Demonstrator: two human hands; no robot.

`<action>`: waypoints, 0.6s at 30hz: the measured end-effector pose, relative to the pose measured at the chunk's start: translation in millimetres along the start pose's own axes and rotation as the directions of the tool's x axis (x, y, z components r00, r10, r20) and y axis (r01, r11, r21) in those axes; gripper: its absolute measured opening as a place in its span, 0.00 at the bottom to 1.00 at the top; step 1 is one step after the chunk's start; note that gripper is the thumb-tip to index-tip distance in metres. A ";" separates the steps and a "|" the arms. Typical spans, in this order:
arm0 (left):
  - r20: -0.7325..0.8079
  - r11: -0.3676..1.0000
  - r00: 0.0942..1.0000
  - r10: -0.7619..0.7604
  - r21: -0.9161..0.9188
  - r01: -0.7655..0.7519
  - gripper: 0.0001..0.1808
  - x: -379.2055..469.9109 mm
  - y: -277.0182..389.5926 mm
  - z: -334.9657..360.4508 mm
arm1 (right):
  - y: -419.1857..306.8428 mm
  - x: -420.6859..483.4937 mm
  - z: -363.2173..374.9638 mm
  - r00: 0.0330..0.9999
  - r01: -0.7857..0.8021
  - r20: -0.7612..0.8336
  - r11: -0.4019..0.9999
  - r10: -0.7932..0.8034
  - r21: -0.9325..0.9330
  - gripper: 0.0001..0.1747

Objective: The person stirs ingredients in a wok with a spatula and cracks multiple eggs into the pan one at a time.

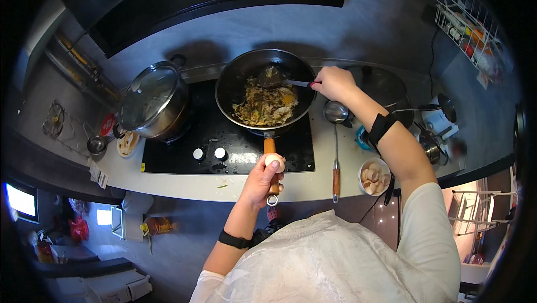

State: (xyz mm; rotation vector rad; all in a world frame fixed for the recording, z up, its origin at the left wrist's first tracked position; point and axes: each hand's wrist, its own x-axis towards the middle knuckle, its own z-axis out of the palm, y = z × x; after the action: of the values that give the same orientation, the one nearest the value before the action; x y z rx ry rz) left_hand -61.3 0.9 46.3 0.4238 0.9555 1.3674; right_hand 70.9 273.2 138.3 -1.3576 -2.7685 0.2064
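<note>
My left hand is wrapped around the wooden handle of a dark wok. Under the thumb of that same hand is a pale egg. The wok sits on a black gas stove and holds a browned, scrambled-looking mix with a yolk-yellow patch at its right. Over the wok's right rim, my right hand grips a spatula with a red and black handle. The spatula's blade is in the food, and its edges are hard to make out.
A lidded steel pot stands on the left of the stove. Right of the wok lie a ladle and a white bowl of eggshells. Behind my right forearm is a large dark lidded pan. A wire rack hangs on the wall.
</note>
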 end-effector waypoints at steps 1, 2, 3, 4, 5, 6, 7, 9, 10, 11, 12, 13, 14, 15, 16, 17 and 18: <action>0.009 1.000 1.000 0.006 -0.011 -0.005 0.18 0.5 -0.4 0.2 | 4.4 -3.7 4.2 0.999 -0.035 -0.013 0.999 0.035 0.017 0.13; 0.014 1.000 1.000 0.010 -0.020 -0.010 0.17 1.2 -2.7 -1.1 | 7.3 -3.6 11.4 0.994 -0.096 0.053 0.995 0.098 -0.035 0.16; 0.002 1.000 1.000 0.018 -0.014 -0.018 0.17 0.6 -2.5 -0.9 | 5.2 -7.7 13.8 0.994 -0.095 0.050 0.994 0.097 -0.045 0.18; -0.009 1.000 1.000 0.025 -0.009 -0.025 0.17 0.0 -2.4 -0.2 | 2.7 -11.5 15.2 0.992 -0.101 0.067 0.995 0.102 -0.023 0.17; -0.018 0.999 0.999 0.032 -0.003 -0.032 0.17 -0.4 -2.4 0.4 | 0.6 -14.3 16.0 0.991 -0.108 0.085 0.994 0.108 -0.001 0.17; -0.013 0.999 0.999 0.044 0.001 -0.044 0.18 -0.3 -3.8 -1.0 | 0.5 -16.7 19.4 0.988 -0.123 0.091 0.992 0.121 0.013 0.17; -0.028 0.999 0.998 0.052 0.019 -0.051 0.19 -0.3 -4.4 -1.8 | 0.1 -20.8 21.3 0.985 -0.139 0.109 0.989 0.133 0.048 0.17; -0.050 0.996 0.997 0.065 0.058 -0.062 0.20 0.5 -5.5 -3.4 | 1.2 -31.9 28.6 0.985 -0.144 0.111 0.985 0.133 0.094 0.16; -0.071 0.994 0.995 0.071 0.083 -0.065 0.21 3.6 -8.2 -7.3 | 4.3 -35.8 32.3 0.984 -0.139 0.130 0.985 0.126 0.098 0.16; -0.068 0.994 0.995 0.077 0.085 -0.071 0.21 5.1 -10.4 -10.4 | 6.5 -43.6 35.9 0.991 -0.110 0.084 0.987 0.100 0.120 0.17; -0.097 0.992 0.991 0.094 0.088 -0.086 0.21 2.4 -8.8 -8.8 | 5.9 -50.4 34.8 0.995 -0.095 0.046 0.988 0.090 0.121 0.19; -0.118 0.991 0.987 0.107 0.091 -0.096 0.20 0.4 -8.3 -7.2 | 5.2 -60.7 30.4 0.996 -0.089 0.008 0.989 0.088 0.120 0.22; -0.100 0.987 0.985 0.138 0.102 -0.128 0.20 2.0 -11.6 -14.4 | 0.1 -75.1 26.4 0.983 -0.108 -0.137 0.989 0.122 0.104 0.24; -0.081 0.981 0.979 0.187 0.063 -0.182 0.19 2.9 -17.6 -29.1 | -7.6 -92.0 19.4 0.949 -0.129 -0.278 0.988 0.149 0.089 0.26; -0.138 0.966 0.957 0.257 0.078 -0.248 0.19 -1.3 -16.6 -33.1 | -12.3 -108.6 12.3 0.921 -0.083 -0.372 0.991 0.117 0.105 0.26; -0.192 0.945 0.925 0.327 0.096 -0.314 0.19 -5.6 -14.5 -33.1 | -14.1 -126.2 7.3 0.881 -0.036 -0.466 0.993 0.084 0.112 0.26; -0.263 0.901 0.862 0.434 0.160 -0.404 0.19 -11.4 -11.4 -27.9 | -12.8 -144.7 8.9 0.875 0.020 -0.478 0.983 0.071 0.182 0.27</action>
State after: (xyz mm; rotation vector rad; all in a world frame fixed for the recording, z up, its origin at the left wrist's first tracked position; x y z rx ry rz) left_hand -74.9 -19.5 25.4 0.5367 1.2282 1.8220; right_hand 148.6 150.2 133.1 -1.2013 -2.2575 0.0983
